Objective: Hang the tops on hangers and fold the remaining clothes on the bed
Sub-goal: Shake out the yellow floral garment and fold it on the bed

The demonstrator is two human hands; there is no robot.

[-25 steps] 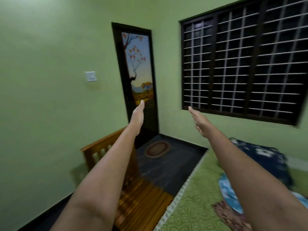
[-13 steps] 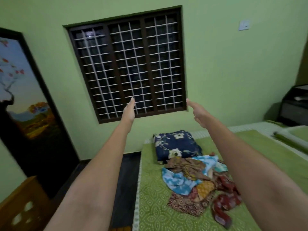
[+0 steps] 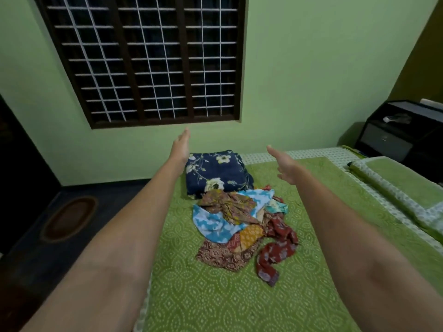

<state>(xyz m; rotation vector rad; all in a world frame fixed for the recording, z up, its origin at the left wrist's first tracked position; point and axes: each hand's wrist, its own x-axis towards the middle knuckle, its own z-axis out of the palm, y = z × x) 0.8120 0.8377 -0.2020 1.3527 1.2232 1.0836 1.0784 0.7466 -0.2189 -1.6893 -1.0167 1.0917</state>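
Note:
A heap of crumpled clothes (image 3: pixel 242 224) lies in the middle of the bed (image 3: pixel 215 295), which has a green patterned cover. The heap holds a blue-and-white piece, a brown-yellow printed piece, an orange one and a dark red one trailing toward me. Both my arms stretch out over the bed. My left hand (image 3: pixel 181 148) is held flat with straight fingers, above and left of the heap. My right hand (image 3: pixel 285 165) hangs in the air with relaxed fingers, above and right of the heap. Neither hand touches anything. No hangers are in view.
A folded navy floral blanket (image 3: pixel 215 173) sits at the bed's far end behind the heap. Green pillows (image 3: pixel 402 188) lie at the right. A black cabinet (image 3: pixel 402 135) stands in the far right corner. A barred window (image 3: pixel 148 61) fills the wall. An oval mat (image 3: pixel 69 219) lies on the dark floor at left.
The view has swung right and down, from the door and wooden bench to the bed. The clothes heap is now central, and both outstretched hands sit lower, over it.

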